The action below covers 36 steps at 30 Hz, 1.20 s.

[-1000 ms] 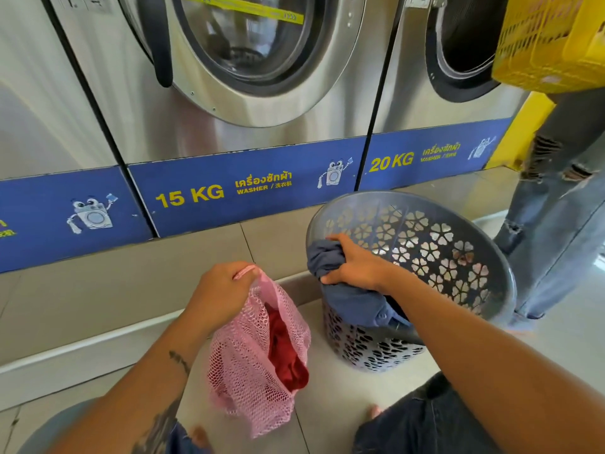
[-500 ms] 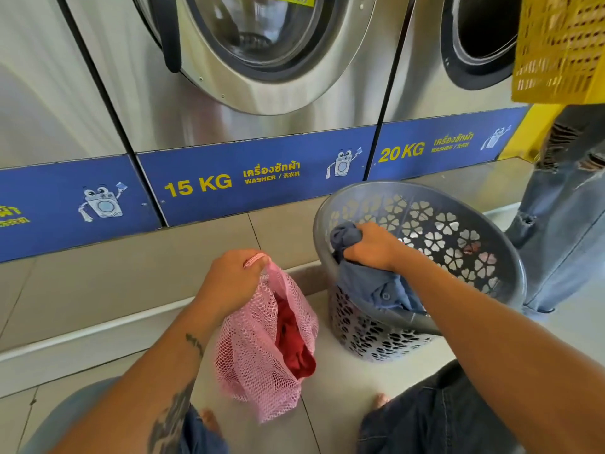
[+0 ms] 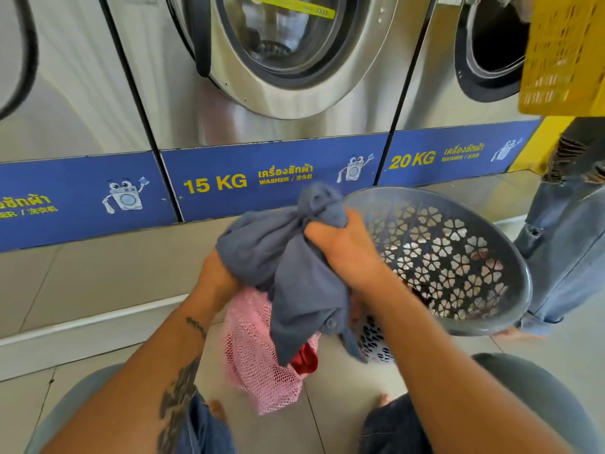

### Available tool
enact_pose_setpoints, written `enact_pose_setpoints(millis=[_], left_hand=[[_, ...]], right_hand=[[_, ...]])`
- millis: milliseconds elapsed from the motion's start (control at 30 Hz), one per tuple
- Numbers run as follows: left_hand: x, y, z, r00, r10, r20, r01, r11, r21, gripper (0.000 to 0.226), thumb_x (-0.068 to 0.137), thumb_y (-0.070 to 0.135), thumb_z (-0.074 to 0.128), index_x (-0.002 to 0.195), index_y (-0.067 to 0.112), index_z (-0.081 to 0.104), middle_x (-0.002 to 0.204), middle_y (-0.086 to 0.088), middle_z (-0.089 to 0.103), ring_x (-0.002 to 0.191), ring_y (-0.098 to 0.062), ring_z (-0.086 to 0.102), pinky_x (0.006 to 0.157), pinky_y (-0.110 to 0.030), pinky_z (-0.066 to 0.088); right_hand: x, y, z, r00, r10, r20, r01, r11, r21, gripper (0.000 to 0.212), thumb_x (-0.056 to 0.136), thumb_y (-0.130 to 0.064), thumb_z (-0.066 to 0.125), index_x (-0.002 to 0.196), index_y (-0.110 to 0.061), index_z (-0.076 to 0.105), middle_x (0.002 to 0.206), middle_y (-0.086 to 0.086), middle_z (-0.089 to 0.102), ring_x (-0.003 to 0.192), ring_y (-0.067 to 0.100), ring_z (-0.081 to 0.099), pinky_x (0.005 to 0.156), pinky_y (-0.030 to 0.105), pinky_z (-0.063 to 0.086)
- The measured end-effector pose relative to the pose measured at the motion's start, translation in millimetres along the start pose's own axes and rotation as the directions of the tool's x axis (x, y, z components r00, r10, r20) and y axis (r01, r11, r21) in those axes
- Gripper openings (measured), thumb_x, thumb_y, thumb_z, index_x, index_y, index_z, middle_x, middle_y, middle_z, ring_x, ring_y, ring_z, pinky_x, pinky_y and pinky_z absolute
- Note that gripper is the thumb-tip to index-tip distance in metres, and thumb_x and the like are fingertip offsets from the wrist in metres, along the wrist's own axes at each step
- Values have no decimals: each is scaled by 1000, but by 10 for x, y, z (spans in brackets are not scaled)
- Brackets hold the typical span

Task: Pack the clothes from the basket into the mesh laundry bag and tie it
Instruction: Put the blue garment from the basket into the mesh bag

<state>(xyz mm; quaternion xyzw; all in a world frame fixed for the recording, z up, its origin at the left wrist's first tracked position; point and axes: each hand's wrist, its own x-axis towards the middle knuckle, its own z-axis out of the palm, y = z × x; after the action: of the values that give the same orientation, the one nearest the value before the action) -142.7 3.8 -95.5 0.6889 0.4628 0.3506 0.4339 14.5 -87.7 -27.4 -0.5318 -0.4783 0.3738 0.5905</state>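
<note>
A blue-grey garment (image 3: 288,257) hangs bunched over the mouth of the pink mesh laundry bag (image 3: 255,348). My right hand (image 3: 343,244) grips the garment's top. My left hand (image 3: 214,276) holds the bag's rim, partly hidden under the cloth. Something red (image 3: 306,358) shows through the mesh inside the bag. The grey laundry basket (image 3: 510,257) with flower-shaped holes stands tilted to the right, with dark clothing at its bottom.
Steel washing machines (image 3: 278,93) with blue labels stand close ahead on a raised tiled step. Another person in torn jeans (image 3: 566,231) stands at the right holding a yellow basket (image 3: 563,54). My knees frame the floor tiles below the bag.
My right hand has lifted the blue-grey garment out of the basket and carried it left over the mesh bag. The left hand stayed on the bag's rim.
</note>
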Motion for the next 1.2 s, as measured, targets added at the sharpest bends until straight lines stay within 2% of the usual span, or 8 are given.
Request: enact_pose_setpoints(millis=[100,200,300,500,700,833,967,1200], left_hand=[[40,-241,-143,963,-241,-122,235,970,-61,16,85,22,60,70,18,59,73,-7,58,78,-30,52,70,-40,45],[38,-438,-208,927,-353,-124,356,935,2,31,87,34,61,62,15,66,69,-3,64,68,-23,53,68,-35,44],[-1,-325,-211,929,-357,-95,359,933,2,29,91,40,61,75,18,70,79,-2,67,73,-19,58,74,-32,45],[102,-294,-126,939,-343,8,342,939,48,28,95,36,57,75,21,69,73,2,66,71,-15,60,68,-26,47],[270,-312,-104,952,-305,3,302,943,139,34,95,35,55,79,9,72,81,-12,71,79,-29,67,75,-37,53],[328,-280,-169,944,-315,98,295,939,176,27,96,35,58,76,28,75,88,3,74,81,-14,65,70,-23,48],[351,-246,-220,938,-309,161,262,930,258,25,95,39,58,88,28,78,67,6,65,66,-11,56,63,-26,42],[413,-150,-70,968,-252,-6,243,927,286,30,97,34,54,92,15,77,60,-3,50,58,-18,44,56,-30,35]], right_hand=[[-123,723,205,963,263,-50,-259,963,75,18,76,-9,64,63,-13,51,49,-10,49,54,10,44,51,26,37],[-206,1385,326,913,396,-96,-395,918,36,25,88,3,60,69,-14,56,57,-6,60,58,17,51,54,27,43],[-227,1790,512,923,373,-99,-380,922,-77,17,88,-1,63,101,-11,66,89,5,71,81,15,66,70,27,54],[-18,2159,1024,972,206,-111,-227,947,-228,12,84,-11,59,93,-14,65,89,2,70,85,15,67,76,36,56],[395,2419,1175,986,151,-72,-166,827,-538,44,83,-30,61,126,-18,57,123,6,60,113,24,58,96,43,51],[667,2753,923,891,450,63,-309,701,-643,53,97,-18,56,148,-12,41,147,9,48,137,29,45,115,37,35],[807,3100,661,763,645,54,-448,586,-675,50,102,-27,47,150,-15,43,149,14,49,135,33,47,112,47,40],[668,2599,530,794,597,118,-301,554,-776,83,86,-30,58,157,-12,19,152,14,41,138,36,41,114,43,39]])
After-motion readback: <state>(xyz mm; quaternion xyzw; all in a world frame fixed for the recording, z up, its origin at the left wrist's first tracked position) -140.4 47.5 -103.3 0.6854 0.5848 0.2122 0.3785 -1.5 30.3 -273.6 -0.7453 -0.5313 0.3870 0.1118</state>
